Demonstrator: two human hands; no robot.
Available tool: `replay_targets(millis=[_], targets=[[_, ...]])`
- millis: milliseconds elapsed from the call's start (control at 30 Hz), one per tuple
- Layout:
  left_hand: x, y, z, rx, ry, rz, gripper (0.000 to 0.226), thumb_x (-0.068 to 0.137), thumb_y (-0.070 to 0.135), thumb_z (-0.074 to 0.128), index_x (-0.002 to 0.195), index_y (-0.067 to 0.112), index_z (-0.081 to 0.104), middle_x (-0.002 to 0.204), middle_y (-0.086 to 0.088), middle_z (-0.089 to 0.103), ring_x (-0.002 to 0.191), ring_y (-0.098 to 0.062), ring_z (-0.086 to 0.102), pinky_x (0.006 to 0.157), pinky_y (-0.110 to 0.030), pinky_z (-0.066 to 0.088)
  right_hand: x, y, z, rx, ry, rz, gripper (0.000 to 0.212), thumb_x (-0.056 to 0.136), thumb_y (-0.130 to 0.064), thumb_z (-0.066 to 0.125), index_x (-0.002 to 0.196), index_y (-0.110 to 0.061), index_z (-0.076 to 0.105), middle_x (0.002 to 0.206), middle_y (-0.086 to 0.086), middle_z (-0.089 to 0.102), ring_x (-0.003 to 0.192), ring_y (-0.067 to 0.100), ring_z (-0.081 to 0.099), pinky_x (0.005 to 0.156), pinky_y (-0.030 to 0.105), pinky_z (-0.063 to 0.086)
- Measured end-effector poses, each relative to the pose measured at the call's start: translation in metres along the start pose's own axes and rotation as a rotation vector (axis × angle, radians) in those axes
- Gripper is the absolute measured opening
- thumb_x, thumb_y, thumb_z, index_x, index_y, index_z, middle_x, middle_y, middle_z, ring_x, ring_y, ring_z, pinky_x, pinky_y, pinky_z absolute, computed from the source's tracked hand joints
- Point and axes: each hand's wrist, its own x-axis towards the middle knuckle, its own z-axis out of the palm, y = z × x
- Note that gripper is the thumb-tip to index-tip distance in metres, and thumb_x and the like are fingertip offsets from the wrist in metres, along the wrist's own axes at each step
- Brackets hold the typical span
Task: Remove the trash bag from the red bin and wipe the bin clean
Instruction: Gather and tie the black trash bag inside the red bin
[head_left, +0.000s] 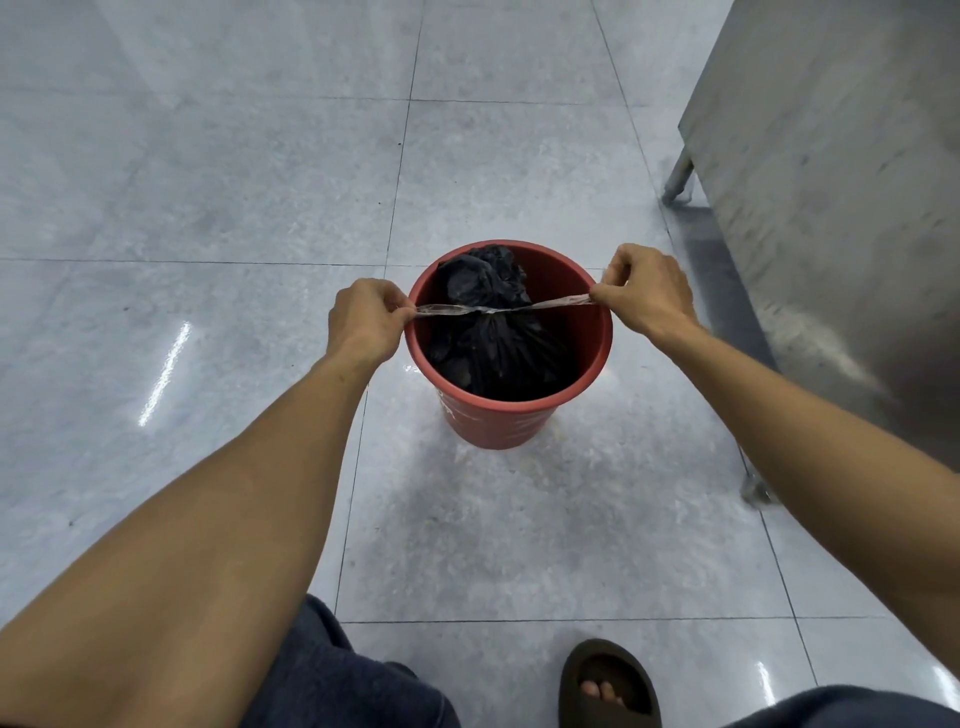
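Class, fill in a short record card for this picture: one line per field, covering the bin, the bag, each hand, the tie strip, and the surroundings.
bin: red bin, upright on the tiled floor
bag: black trash bag, inside the bin, neck gathered
tie strip: clear plastic strip, pulled taut across the bag's neck
left hand: left hand pinching the strip's left end
right hand: right hand pinching the strip's right end
surroundings: metal cabinet to the right; dark sandal at the bottom
wiping: no cloth in view
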Motion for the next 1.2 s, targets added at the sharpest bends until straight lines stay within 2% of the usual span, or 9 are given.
replay_targets(millis=[267, 467, 567, 700, 800, 900, 1000, 1100, 1200], targets=[[0.002, 0.010, 0.003, 0.024, 0.018, 0.053, 0.020, 0.088, 0.015, 0.059, 0.104, 0.019, 0.070, 0.103, -0.001, 0.070, 0.087, -0.016, 0.060, 0.071, -0.027, 0.044, 0.001, -0.016, 0.012, 0.048, -0.053, -0.223, 0.036, 0.074, -0.035, 0.078, 0.106, -0.026, 0.064, 0.092, -0.008, 0.065, 0.096, 0.019, 0.058, 0.076, 0.032, 0.046], [0.003, 0.020, 0.009, 0.012, -0.056, 0.176, 0.056, 0.091, 0.021, 0.060, 0.144, 0.028, 0.041, 0.128, -0.004, 0.058, 0.126, -0.026, 0.045, 0.103, -0.043, 0.043, 0.000, -0.027, 0.023, -0.097, -0.064, -0.368, 0.039, 0.078, -0.036, 0.077, 0.114, -0.023, 0.069, 0.118, -0.001, 0.059, 0.115, 0.021, 0.046, 0.096, 0.033, 0.041], [0.003, 0.027, 0.014, 0.062, -0.124, 0.225, 0.062, 0.094, 0.026, 0.057, 0.149, 0.034, 0.029, 0.135, -0.007, 0.053, 0.131, -0.029, 0.038, 0.108, -0.044, 0.037, 0.001, -0.031, 0.026, -0.119, -0.141, -0.388, 0.042, 0.078, -0.037, 0.077, 0.116, -0.023, 0.069, 0.125, 0.000, 0.058, 0.120, 0.023, 0.045, 0.100, 0.035, 0.040], [0.006, 0.028, 0.024, 0.082, -0.191, 0.208, 0.057, 0.095, 0.029, 0.053, 0.147, 0.038, 0.032, 0.133, -0.006, 0.056, 0.129, -0.030, 0.038, 0.107, -0.043, 0.037, 0.000, -0.033, 0.027, -0.059, -0.292, -0.338, 0.053, 0.076, -0.038, 0.077, 0.124, -0.021, 0.066, 0.128, 0.004, 0.063, 0.122, 0.026, 0.053, 0.100, 0.042, 0.046], [0.011, 0.026, 0.029, 0.010, -0.222, 0.118, 0.050, 0.094, 0.032, 0.057, 0.142, 0.034, 0.042, 0.133, -0.009, 0.055, 0.126, -0.028, 0.048, 0.107, -0.043, 0.041, -0.001, -0.031, 0.032, -0.022, -0.339, -0.320, 0.049, 0.077, -0.044, 0.077, 0.119, -0.020, 0.068, 0.119, 0.003, 0.069, 0.112, 0.022, 0.061, 0.095, 0.042, 0.050], [0.011, 0.029, 0.033, -0.051, -0.224, 0.086, 0.047, 0.091, 0.031, 0.063, 0.136, 0.026, 0.050, 0.133, -0.008, 0.056, 0.122, -0.026, 0.054, 0.106, -0.042, 0.044, -0.001, -0.032, 0.041, 0.026, -0.337, -0.309, 0.035, 0.080, -0.050, 0.072, 0.095, -0.019, 0.073, 0.088, 0.003, 0.072, 0.083, 0.021, 0.065, 0.077, 0.044, 0.052], [0.009, 0.032, 0.033, -0.098, -0.195, 0.100, 0.043, 0.088, 0.027, 0.067, 0.129, 0.019, 0.056, 0.128, -0.005, 0.061, 0.116, -0.024, 0.058, 0.101, -0.039, 0.047, -0.001, -0.035, 0.046, 0.122, -0.308, -0.263, 0.027, 0.083, -0.040, 0.073, 0.081, -0.013, 0.071, 0.072, 0.008, 0.068, 0.061, 0.017, 0.057, 0.066, 0.042, 0.049], [0.009, 0.034, 0.031, -0.172, -0.179, 0.090, 0.042, 0.087, 0.024, 0.069, 0.126, 0.018, 0.057, 0.121, -0.002, 0.065, 0.108, -0.023, 0.062, 0.097, -0.037, 0.049, 0.001, -0.037, 0.046, 0.193, -0.279, -0.241, 0.011, 0.084, -0.028, 0.073, 0.078, -0.019, 0.073, 0.076, -0.001, 0.071, 0.068, 0.011, 0.061, 0.076, 0.038, 0.052], [0.010, 0.037, 0.030, -0.298, -0.203, 0.021, 0.052, 0.087, 0.022, 0.069, 0.135, 0.015, 0.051, 0.118, -0.003, 0.063, 0.108, -0.023, 0.062, 0.097, -0.039, 0.051, 0.000, -0.038, 0.043, 0.254, -0.272, -0.242, 0.009, 0.085, -0.020, 0.072, 0.077, -0.021, 0.074, 0.076, -0.007, 0.070, 0.082, 0.003, 0.063, 0.102, 0.032, 0.047]])
